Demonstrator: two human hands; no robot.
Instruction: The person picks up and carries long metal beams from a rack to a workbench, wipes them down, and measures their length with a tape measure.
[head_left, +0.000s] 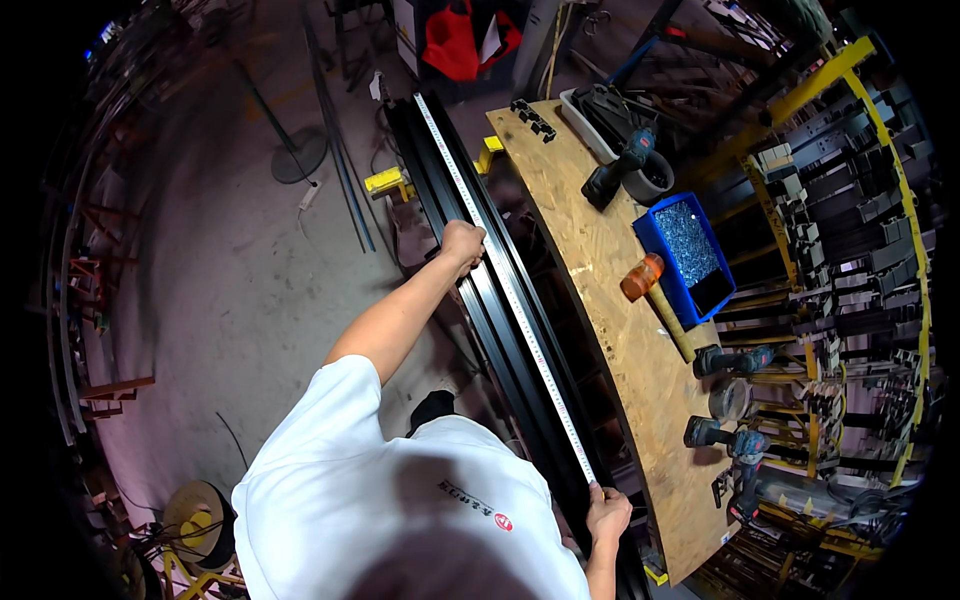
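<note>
Long black metal profiles (500, 330) lie in a bundle beside a plywood bench, running from the far top to near my body. A white measuring tape (530, 340) is stretched along their top. My left hand (463, 243) reaches out on a straight arm and grips the edge of the profiles, fingers pressing on the tape about midway. At the near end, my right hand (607, 512) pinches the tape against the profile. My white shirt hides the lower left of the bundle.
The plywood bench (610, 300) on the right carries a blue bin of screws (685, 250), an orange-headed mallet (655, 300), several cordless drills (730, 360) and a grey tray (600, 115). Racks of profiles (850, 250) stand further right. Yellow supports (385, 182) and concrete floor lie left.
</note>
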